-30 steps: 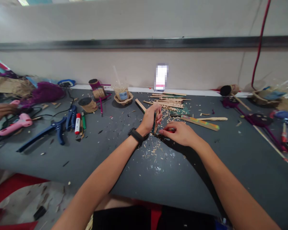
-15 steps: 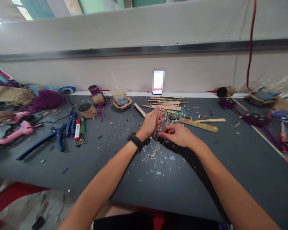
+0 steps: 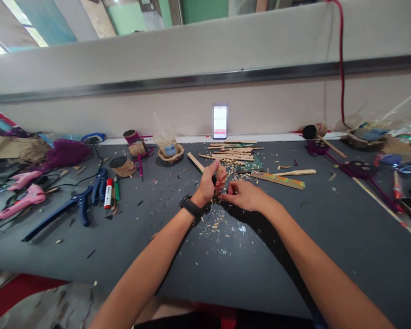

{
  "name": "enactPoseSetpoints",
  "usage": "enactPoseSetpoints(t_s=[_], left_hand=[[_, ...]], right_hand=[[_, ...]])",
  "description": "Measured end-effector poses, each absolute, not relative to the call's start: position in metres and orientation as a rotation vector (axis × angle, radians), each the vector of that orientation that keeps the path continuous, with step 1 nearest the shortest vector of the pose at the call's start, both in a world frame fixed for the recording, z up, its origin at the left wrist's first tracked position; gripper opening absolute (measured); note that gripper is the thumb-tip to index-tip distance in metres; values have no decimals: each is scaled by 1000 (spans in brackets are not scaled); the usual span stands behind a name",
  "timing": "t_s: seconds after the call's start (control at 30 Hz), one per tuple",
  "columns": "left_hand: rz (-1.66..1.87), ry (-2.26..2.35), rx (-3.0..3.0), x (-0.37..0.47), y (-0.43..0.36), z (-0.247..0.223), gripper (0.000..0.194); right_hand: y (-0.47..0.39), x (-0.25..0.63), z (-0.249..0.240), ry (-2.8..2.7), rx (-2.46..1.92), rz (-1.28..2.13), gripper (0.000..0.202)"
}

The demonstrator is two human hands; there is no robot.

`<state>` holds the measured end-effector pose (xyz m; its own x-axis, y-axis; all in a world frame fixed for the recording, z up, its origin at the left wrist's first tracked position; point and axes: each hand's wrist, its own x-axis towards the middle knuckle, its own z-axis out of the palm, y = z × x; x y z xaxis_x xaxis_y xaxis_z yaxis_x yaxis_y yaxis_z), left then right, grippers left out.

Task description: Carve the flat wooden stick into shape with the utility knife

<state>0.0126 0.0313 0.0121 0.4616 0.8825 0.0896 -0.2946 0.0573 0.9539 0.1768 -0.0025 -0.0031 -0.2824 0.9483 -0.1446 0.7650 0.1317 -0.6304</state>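
My left hand (image 3: 209,183), with a black watch (image 3: 192,205) on its wrist, is closed around a slim wooden piece mostly hidden by the fingers. A dark part shows beside the thumb. Close on its right, my right hand (image 3: 245,195) has its fingertips pinched together at the lower end of the left fist; what they grip is too small to make out. Pale wood shavings (image 3: 214,224) lie scattered below both hands. Just beyond them is a pile of carved wooden sticks (image 3: 238,153). A painted wooden strip (image 3: 279,179) lies right of the pile.
A lit phone (image 3: 220,121) leans on the wall. On the left are a plastic cup (image 3: 169,147) in a cardboard holder, blue cutters (image 3: 78,203), a marker (image 3: 108,194) and pink glue guns (image 3: 23,201). Purple-wrapped pieces (image 3: 361,169) and a long stick lie on the right.
The view has shifted slightly. My left hand has turned so that the wooden piece shows less, and my right hand stays close beside it. Another person's hand at the left edge has left view.
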Motion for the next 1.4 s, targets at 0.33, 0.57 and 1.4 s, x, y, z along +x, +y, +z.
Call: enactPoseSetpoints(t_s=[0.33, 0.57, 1.4], left_hand=[[957, 673, 1130, 14, 36, 14, 76], [1135, 725, 957, 16, 48, 8, 65], [1272, 670, 1008, 18, 44, 2, 48]], right_hand=[[0, 166, 7, -2218, -1755, 878, 41], [-4, 180, 6, -2205, -1567, 923, 48], [-17, 199, 11, -2217, -1666, 523, 42]])
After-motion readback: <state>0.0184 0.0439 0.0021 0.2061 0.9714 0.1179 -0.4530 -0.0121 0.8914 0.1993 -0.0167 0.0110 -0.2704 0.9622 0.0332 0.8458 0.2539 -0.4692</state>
